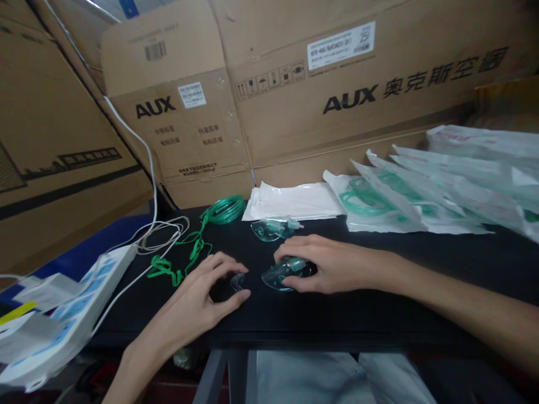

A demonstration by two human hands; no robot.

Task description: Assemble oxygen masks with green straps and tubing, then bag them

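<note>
My right hand [311, 261] grips a clear oxygen mask [275, 275] with a green-tinted connector, thumb on the near side and fingers over the far side; part of the mask is hidden under the hand. My left hand [206, 289] rests low over the black table, thumb and fingers apart. Between its thumb and forefinger lies a small clear curved plastic piece [238, 281]; a firm hold on it does not show. Just behind my right hand, a second clear mask [275, 228] lies on the table.
Green coiled tubing [225, 210] and green ribbon-like strands [166, 268] lie left of the masks. White flat packets [295, 202] and several bagged mask sets [379, 202] line the back. A power strip [80, 314] with white cables stands left. Cardboard boxes [286, 129] wall the rear.
</note>
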